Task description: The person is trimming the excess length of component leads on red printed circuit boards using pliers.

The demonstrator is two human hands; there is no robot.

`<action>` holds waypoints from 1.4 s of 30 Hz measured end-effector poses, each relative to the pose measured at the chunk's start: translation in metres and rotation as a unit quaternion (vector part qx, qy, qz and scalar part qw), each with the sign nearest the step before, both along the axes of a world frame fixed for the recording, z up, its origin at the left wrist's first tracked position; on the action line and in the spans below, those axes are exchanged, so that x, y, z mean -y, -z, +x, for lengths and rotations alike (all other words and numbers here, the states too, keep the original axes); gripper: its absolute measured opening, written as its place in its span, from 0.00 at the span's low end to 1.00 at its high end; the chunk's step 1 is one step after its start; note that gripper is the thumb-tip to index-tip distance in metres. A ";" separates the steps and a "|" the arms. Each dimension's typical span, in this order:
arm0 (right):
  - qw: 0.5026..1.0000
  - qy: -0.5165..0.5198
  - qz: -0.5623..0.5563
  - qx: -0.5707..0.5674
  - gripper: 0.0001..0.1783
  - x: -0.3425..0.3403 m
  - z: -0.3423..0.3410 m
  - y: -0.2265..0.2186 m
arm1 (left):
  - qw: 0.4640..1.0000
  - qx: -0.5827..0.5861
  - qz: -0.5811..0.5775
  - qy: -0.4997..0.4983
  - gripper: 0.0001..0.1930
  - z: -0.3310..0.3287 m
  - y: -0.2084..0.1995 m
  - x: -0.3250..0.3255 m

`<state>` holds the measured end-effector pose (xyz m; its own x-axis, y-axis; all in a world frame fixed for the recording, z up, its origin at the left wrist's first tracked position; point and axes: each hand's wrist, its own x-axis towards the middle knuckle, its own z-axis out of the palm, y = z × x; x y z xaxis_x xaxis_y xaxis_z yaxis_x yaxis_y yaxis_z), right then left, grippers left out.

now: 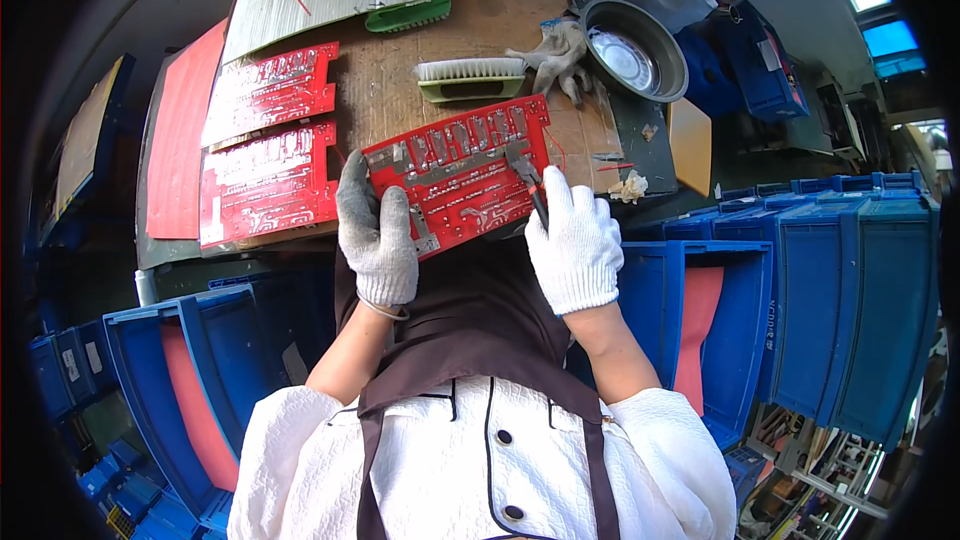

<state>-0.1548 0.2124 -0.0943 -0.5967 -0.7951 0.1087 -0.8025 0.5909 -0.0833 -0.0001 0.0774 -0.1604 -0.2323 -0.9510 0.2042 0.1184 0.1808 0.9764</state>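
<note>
A red circuit board is tilted up in front of me, its soldered side showing. My left hand, in a greyish knit glove, grips the board's left edge between thumb and fingers. My right hand, in a white knit glove, is closed around the dark handles of a pair of cutting pliers. The pliers' jaws rest over the upper right part of the board. Two more red circuit boards, an upper one and a lower one, lie to the left.
Beyond the board are a white-bristled brush, a green brush, a loose grey glove and a round metal bowl. Cardboard covers the bench. Blue crates, one at left and several at right, flank me.
</note>
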 end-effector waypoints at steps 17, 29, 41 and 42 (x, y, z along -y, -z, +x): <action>0.995 -0.081 -0.061 0.003 0.34 -0.006 0.010 -0.006 | 0.999 -0.027 0.029 0.028 0.29 -0.004 0.001 0.016; 0.973 -0.206 -0.097 -0.046 0.38 0.027 0.038 -0.012 | 0.998 0.016 -0.034 0.059 0.08 0.006 0.009 0.017; 0.987 -0.126 -0.055 -0.077 0.37 0.012 0.002 -0.010 | 1.000 -0.011 -0.025 -0.002 0.07 0.000 0.009 0.024; 0.990 -0.116 -0.042 -0.074 0.37 0.014 0.003 -0.011 | 0.999 -0.004 -0.041 -0.012 0.07 0.001 0.009 0.024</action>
